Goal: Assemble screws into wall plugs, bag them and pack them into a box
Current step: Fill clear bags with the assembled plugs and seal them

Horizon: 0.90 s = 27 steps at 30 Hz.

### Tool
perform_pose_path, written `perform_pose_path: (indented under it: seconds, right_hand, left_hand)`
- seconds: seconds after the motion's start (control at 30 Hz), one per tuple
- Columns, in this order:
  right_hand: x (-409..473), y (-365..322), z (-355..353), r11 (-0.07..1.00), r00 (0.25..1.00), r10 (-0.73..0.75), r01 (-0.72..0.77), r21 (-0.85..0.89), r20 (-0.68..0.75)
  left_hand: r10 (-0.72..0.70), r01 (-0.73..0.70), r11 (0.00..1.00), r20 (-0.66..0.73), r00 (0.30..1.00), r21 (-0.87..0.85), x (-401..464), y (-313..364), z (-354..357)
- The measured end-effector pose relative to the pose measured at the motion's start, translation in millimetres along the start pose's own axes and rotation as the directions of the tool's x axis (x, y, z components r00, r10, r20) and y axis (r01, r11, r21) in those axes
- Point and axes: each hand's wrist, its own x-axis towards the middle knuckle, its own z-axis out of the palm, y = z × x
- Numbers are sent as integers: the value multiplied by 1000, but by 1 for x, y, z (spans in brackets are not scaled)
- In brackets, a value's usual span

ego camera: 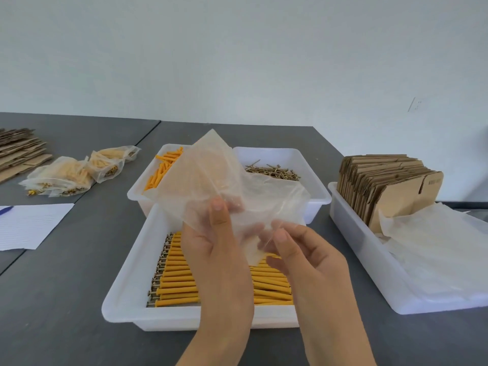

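Note:
An empty translucent plastic bag (219, 178) is held up over the near white tray (126, 294). My left hand (214, 249) pinches its lower edge with the thumb on top. My right hand (303, 257) pinches the bag's edge beside it. Rows of yellow wall plugs with screws in them (177, 276) lie in that tray under my hands. Behind it one white tray (137, 194) holds loose yellow plugs (163, 167), and a second tray (317, 180) holds loose screws (272, 170).
Filled bags (76, 173) lie at the left on the grey table (66, 299), beside flat cardboard (18, 151). A lined sheet with a pen (29, 223) sits nearer. A long tray (369, 260) at the right holds folded cartons (390, 180) and spare bags (435, 247).

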Motion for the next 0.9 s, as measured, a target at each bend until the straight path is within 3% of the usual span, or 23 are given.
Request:
perform_pose_path:
  seconds: [0.2, 0.3, 0.4, 0.47, 0.53, 0.6, 0.67, 0.73, 0.8, 0.87, 0.9]
  right_hand:
    - [12, -9, 0, 972, 998, -25, 9, 234, 64]
    - [11, -10, -1, 939, 992, -96, 63, 339, 82]
    - [14, -10, -1, 926, 983, -81, 13, 377, 165]
    - [21, -12, 5, 924, 968, 38, -128, 361, 248]
    - [27, -16, 11, 901, 923, 267, -341, 268, 276]
    - [34, -21, 15, 829, 828, 448, -526, 190, 338]
    - [36, -20, 17, 775, 757, 506, -609, 167, 412]
    - [38, -17, 18, 748, 714, 511, -643, 162, 478]
    - [45, -15, 18, 717, 663, 525, -683, 143, 534]
    - [52, -5, 18, 730, 642, 554, -681, 61, 531]
    - [52, 0, 18, 802, 677, 503, -597, 1, 537]
  left_hand:
    - [-22, 19, 999, 76, 997, 33, 10, 3, -13]
    - [-1, -19, 964, 75, 997, 265, 22, 0, -31]
    - [18, -68, 836, 97, 995, 545, 27, -4, -49]
    - [110, -173, 701, 135, 985, 692, 34, -1, -61]
    - [224, -277, 595, 176, 959, 754, 45, 3, -75]
    - [300, -339, 577, 194, 934, 743, 57, 11, -83]
    - [331, -445, 526, 308, 892, 724, 65, 20, -83]
    - [234, -639, 341, 595, 768, 690, 70, 23, -78]
    - [-18, -781, 148, 791, 612, 607, 75, 17, -73]
    - [-312, -784, 118, 772, 553, 609, 77, 11, -67]
    - [-408, -776, 114, 741, 533, 621, 80, 8, -66]
